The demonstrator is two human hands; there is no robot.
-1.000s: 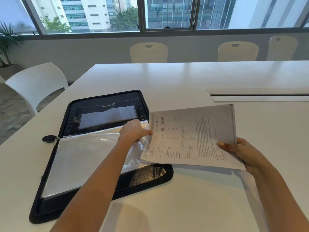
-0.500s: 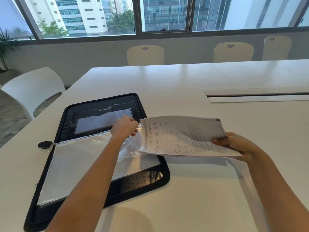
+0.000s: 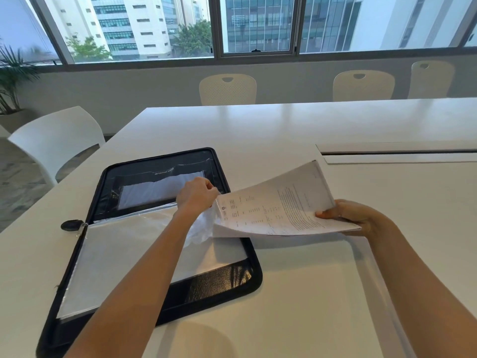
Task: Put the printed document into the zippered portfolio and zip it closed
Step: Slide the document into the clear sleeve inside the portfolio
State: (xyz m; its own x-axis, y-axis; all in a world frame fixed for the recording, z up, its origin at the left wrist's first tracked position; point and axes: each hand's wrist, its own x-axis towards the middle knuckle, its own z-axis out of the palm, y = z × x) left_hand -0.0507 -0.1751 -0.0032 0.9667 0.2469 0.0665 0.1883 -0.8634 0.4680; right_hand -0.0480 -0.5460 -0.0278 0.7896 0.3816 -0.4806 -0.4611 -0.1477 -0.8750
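A black zippered portfolio (image 3: 222, 282) lies open on the white table (image 3: 284, 125), with clear plastic sleeves (image 3: 124, 254) stacked in its near half. My left hand (image 3: 197, 193) pinches the right edge of the top sleeve and lifts it, so the plastic crumples upward. The printed document (image 3: 273, 205), several stapled pages of text, is tilted with its right side raised. My right hand (image 3: 353, 215) grips its right edge. The document's left edge meets the lifted sleeve opening at the portfolio's right side. A round black zipper pull (image 3: 71, 225) rests on the table at the portfolio's left.
A cable slot with a white lid (image 3: 397, 152) runs across the table at right. White chairs stand at the left (image 3: 56, 140) and along the far side (image 3: 227, 89). A potted plant (image 3: 10, 76) is by the windows at far left.
The document went from lying flat and low to tilted, with its right side raised and its left edge pushed toward the sleeve. My left hand lifted the sleeve edge higher.
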